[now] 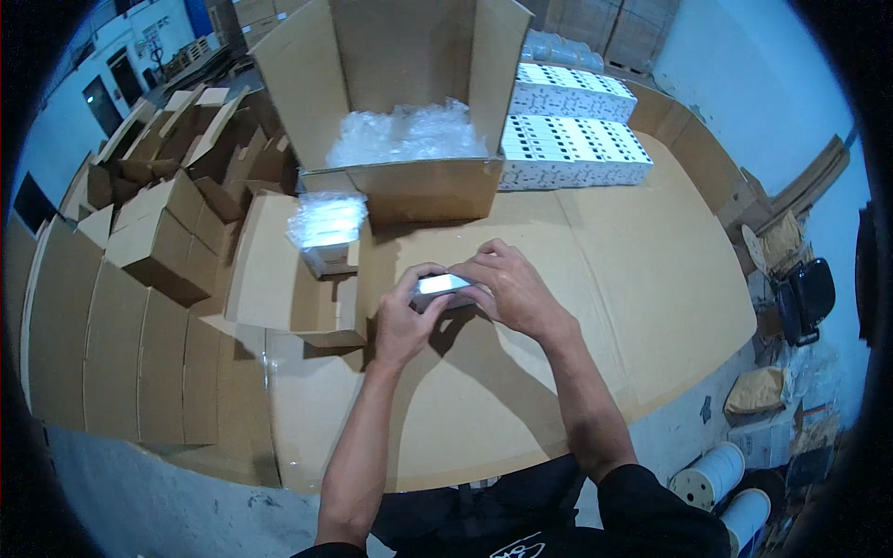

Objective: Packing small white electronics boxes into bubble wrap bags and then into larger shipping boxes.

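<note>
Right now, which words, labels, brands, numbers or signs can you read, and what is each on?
Nothing I can quote.
Black shirt: white lettering, cut off at the lower edge; not quoted.
Stacked white boxes: dark printed marks, too small to read.
Small pale item between left hand and right hand: no readable text.

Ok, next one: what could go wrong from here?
Two things, as I judge it. The small pale box is held between the fingers of the left hand and right hand, so it might slip onto the cardboard-covered table. The left hand also looks close to the open carton; a knock could perhaps shift the clear-wrapped stack at its far end.
</note>
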A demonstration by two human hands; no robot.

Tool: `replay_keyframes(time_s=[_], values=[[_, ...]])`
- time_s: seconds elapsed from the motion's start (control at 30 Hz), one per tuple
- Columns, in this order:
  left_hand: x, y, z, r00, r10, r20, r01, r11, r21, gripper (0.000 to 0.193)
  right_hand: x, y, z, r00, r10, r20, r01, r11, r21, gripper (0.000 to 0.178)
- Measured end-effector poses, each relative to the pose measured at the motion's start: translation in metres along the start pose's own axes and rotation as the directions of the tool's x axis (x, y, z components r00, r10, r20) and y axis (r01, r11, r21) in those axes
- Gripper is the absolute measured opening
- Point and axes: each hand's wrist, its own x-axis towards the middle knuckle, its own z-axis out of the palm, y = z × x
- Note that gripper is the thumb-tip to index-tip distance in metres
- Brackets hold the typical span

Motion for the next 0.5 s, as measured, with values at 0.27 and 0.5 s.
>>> replay_keyframes(time_s=[0.27, 0.5], values=[[-0.048, -0.005, 0.001, 0.994, -0.086, -0.063, 0.091, 0.993, 0.080, 0.070, 0.018, 0.001, -0.025, 0.982, 0.050, 0.181, -0.014, 0.981, -0.193, 0.023], [-0.127, 0.021, -0.030, 0.988, 0.074, 0.133, -0.137, 0.813, 0.566, 0.057, 0.064, -0.039, -0.012, 0.985, 0.136, -0.109, -0.125, 0.986, 0.108, 0.023]])
